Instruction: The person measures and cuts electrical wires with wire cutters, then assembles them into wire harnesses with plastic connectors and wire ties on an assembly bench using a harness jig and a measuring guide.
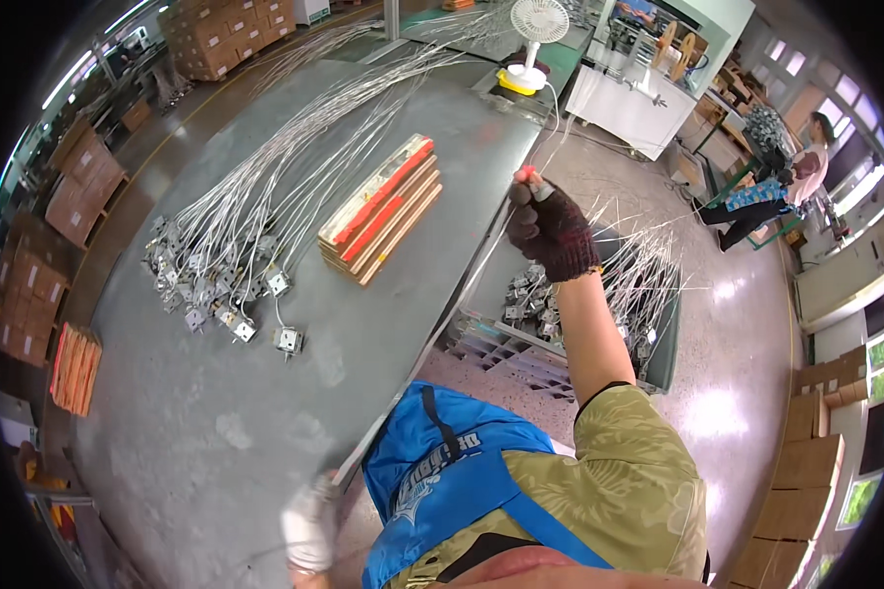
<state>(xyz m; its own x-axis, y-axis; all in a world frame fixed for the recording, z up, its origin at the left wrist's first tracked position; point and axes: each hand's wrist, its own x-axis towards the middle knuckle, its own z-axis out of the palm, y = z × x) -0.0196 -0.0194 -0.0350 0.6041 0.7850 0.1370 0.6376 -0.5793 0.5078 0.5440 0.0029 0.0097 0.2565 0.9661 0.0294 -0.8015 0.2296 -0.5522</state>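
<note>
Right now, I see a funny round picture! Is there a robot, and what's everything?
No robot: these are a person's own hands. The picture comes from a camera on their head, looking down, and its wide lens bends straight edges. The left hand, in a pale glove, looks blurry by the edge of the grey table. The right hand, dark-gloved, is raised, with something small and red at its fingertips; I can't tell what that is. On the table lie thin cables ending in little metal boxes, and stacked wooden strips.

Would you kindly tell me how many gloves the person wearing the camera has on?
2: a blurred whitish glove on the left hand, and a dark brown knitted glove on the right hand.
</note>
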